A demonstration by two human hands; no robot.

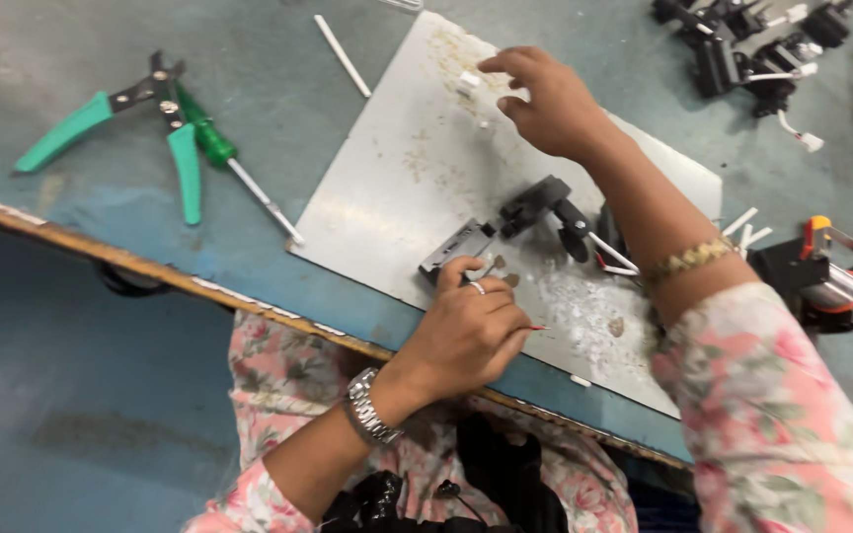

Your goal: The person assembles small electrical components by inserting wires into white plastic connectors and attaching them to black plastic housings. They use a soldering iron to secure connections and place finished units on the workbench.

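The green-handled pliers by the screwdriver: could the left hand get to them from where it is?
Probably yes: the left hand rests on the grey metal plate, and only bare tabletop lies between it and the green-handled pliers.

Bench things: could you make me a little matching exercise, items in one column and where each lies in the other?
Items:
1. green-handled pliers
2. metal plate
3. white stick
4. heap of black parts

Places:
A. far right corner of the bench
B. under both hands
C. far left, beside a green screwdriver
D. just off the plate's far left edge

Pairs: 1-C, 2-B, 3-D, 4-A
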